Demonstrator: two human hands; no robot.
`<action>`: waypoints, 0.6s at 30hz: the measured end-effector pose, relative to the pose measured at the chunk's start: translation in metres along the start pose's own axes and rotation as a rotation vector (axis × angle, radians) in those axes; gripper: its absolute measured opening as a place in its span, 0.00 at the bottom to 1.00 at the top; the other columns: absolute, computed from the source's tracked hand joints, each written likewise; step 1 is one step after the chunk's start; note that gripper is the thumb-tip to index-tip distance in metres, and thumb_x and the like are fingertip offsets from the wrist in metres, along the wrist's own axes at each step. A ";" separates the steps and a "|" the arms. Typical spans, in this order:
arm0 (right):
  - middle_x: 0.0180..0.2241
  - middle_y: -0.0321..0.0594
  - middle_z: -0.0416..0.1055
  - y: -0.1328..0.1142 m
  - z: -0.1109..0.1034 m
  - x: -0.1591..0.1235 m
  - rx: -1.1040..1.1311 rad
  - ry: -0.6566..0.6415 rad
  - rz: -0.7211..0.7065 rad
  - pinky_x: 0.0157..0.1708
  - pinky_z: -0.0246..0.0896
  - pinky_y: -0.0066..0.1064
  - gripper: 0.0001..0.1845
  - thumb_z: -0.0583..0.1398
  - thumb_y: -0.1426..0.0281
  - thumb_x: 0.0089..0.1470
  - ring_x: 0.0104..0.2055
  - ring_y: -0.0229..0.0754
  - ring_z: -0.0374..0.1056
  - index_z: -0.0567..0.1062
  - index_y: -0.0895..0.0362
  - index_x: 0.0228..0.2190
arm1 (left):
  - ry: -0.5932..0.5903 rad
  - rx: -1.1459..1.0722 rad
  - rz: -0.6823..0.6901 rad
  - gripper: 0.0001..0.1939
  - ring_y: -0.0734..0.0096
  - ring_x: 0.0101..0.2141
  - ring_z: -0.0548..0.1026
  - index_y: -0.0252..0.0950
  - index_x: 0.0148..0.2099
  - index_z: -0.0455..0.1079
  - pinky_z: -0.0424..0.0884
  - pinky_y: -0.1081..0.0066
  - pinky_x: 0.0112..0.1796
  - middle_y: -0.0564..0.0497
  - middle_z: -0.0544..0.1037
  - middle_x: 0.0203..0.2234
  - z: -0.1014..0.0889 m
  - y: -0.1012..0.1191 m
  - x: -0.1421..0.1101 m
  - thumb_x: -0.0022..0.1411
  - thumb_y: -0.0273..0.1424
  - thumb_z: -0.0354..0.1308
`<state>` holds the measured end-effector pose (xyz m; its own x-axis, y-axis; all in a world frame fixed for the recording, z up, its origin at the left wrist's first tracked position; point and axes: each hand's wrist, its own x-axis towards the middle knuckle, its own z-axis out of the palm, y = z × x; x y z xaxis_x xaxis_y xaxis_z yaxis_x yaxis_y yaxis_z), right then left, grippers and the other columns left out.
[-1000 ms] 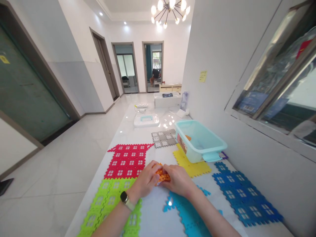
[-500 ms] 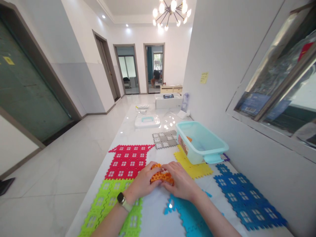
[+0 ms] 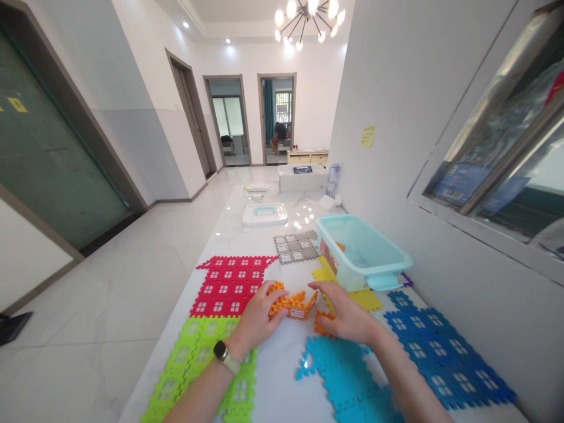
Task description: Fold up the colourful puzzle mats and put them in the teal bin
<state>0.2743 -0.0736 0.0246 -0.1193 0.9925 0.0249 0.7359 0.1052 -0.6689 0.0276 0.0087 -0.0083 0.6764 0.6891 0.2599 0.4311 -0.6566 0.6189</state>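
Observation:
My left hand [image 3: 261,311], with a watch on its wrist, closes around a cluster of orange interlocking puzzle tiles [image 3: 296,305]. The cluster has a folded, boxlike shape; one flap stands up on its right side, and a small label shows on its front. My right hand [image 3: 348,311] is just right of the cluster, with index finger and thumb spread apart. Beneath its thumb is another orange tile [image 3: 323,324], partly covered; whether the thumb presses on it I cannot tell. Light blue joined tiles [image 3: 343,370] lie below my right hand.
Red [image 3: 229,285] and lime green tile sheets [image 3: 180,358] lie left, a dark blue sheet [image 3: 440,352] right. A turquoise bin [image 3: 383,270] with an orange piece inside stands over yellow tiles [image 3: 368,299]. Farther back are grey tiles [image 3: 295,247] and a white lid [image 3: 264,214].
My right hand has moved off the orange cluster to the right and its fingers have spread. The cluster's right flap and a separate orange tile now show. My left hand keeps its hold.

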 end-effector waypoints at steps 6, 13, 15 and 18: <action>0.53 0.52 0.68 0.017 0.013 0.006 -0.016 -0.069 0.142 0.54 0.60 0.38 0.35 0.61 0.74 0.44 0.53 0.50 0.66 0.67 0.62 0.56 | 0.102 0.069 -0.057 0.17 0.56 0.56 0.67 0.43 0.56 0.68 0.66 0.55 0.57 0.45 0.61 0.59 0.006 -0.005 0.002 0.64 0.31 0.55; 0.34 0.41 0.73 0.019 0.020 0.013 -0.068 -0.040 0.078 0.38 0.60 0.29 0.10 0.59 0.79 0.47 0.37 0.43 0.69 0.77 0.56 0.31 | 0.094 0.059 -0.073 0.16 0.56 0.58 0.66 0.43 0.55 0.69 0.65 0.55 0.58 0.46 0.60 0.60 0.008 -0.006 0.001 0.65 0.30 0.54; 0.33 0.40 0.72 0.018 0.018 0.013 -0.066 -0.040 0.072 0.37 0.59 0.29 0.09 0.59 0.79 0.46 0.37 0.42 0.68 0.76 0.56 0.31 | 0.089 0.049 -0.075 0.16 0.56 0.58 0.65 0.43 0.55 0.69 0.64 0.54 0.59 0.45 0.59 0.61 0.008 -0.006 0.001 0.65 0.30 0.54; 0.34 0.39 0.72 0.014 0.016 0.010 -0.061 -0.066 0.057 0.36 0.59 0.29 0.11 0.60 0.77 0.45 0.37 0.42 0.68 0.77 0.55 0.33 | 0.083 0.035 -0.078 0.16 0.56 0.59 0.65 0.43 0.55 0.68 0.63 0.53 0.59 0.45 0.59 0.61 0.008 -0.006 0.001 0.65 0.31 0.54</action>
<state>0.2730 -0.0634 0.0037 -0.1184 0.9910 -0.0626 0.7818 0.0542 -0.6211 0.0298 0.0111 -0.0176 0.5889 0.7607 0.2731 0.5021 -0.6091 0.6139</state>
